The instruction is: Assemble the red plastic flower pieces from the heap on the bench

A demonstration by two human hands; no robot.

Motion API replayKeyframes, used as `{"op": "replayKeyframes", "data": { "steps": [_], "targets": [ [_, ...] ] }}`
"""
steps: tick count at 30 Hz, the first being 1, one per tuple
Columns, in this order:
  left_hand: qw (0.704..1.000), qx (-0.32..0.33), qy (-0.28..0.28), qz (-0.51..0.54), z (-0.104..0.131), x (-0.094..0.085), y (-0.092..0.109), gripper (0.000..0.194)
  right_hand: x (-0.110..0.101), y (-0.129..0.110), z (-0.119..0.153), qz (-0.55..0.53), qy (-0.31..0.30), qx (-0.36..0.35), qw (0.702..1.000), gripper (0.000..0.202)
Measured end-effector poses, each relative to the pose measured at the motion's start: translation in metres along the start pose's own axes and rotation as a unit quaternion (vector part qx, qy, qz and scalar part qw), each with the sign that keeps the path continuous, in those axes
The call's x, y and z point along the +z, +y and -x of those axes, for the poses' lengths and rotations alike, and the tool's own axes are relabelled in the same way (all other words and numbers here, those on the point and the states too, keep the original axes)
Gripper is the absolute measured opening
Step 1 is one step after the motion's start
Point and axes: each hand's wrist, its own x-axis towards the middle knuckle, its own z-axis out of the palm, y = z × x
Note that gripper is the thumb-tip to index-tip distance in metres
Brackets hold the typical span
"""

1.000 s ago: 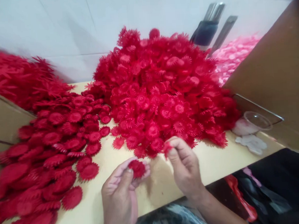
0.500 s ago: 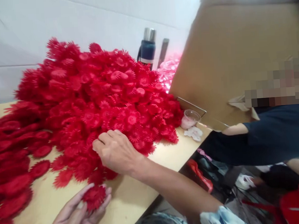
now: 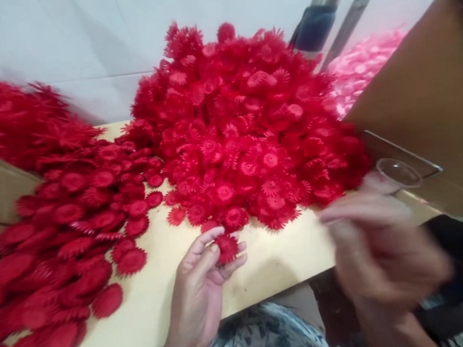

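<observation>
Red flower [image 3: 226,248] sits in my left hand [image 3: 200,289], clamped between thumb and fingers, above the table [image 3: 161,252] and just in front of the red heap [image 3: 232,136]. That hand is half open, fingers pointing forward and right. My right hand [image 3: 384,258] is raised well apart from it; with this blur, I cannot tell whether its fingers are together or hold anything. The flower's fringed face tilts up; being round, it has no clear long axis. I count one held flower, one bottle [image 3: 314,27] and one cup [image 3: 379,182].
</observation>
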Motion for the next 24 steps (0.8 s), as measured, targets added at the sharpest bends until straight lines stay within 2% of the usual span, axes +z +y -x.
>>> {"op": "replayKeyframes", "data": {
  "steps": [2, 4, 7, 13, 17, 21, 24],
  "targets": [
    [1.000, 0.008, 0.002, 0.007, 0.001, 0.000, -0.004, 0.023, 0.030, -0.010, 0.013, 0.010, -0.102, -0.057, 0.993, 0.011],
    [1.000, 0.025, -0.007, 0.013, 0.002, -0.002, -0.009, 0.022, 0.055, -0.012, 0.022, 0.040, -0.167, -0.078, 0.982, 0.005],
    [0.999, 0.040, -0.022, 0.018, 0.002, -0.006, -0.015, 0.022, 0.071, -0.007, 0.029, 0.077, -0.192, -0.055, 0.977, 0.016],
    [0.998, 0.061, 0.003, 0.013, 0.004, -0.007, -0.016, 0.025, 0.071, -0.006, 0.032, 0.000, -0.197, 0.007, 0.980, 0.016],
    [0.997, 0.074, 0.014, 0.013, 0.005, -0.006, -0.015, 0.024, 0.073, -0.010, 0.033, -0.029, -0.202, 0.023, 0.979, 0.015],
    [0.998, 0.061, 0.016, 0.019, 0.005, -0.010, -0.016, 0.022, 0.075, -0.010, 0.035, -0.042, -0.203, 0.030, 0.978, 0.014],
    [0.998, 0.056, 0.011, 0.027, 0.004, -0.012, -0.016, 0.019, 0.075, -0.011, 0.037, -0.077, -0.202, 0.061, 0.974, 0.014]
  ]
}}
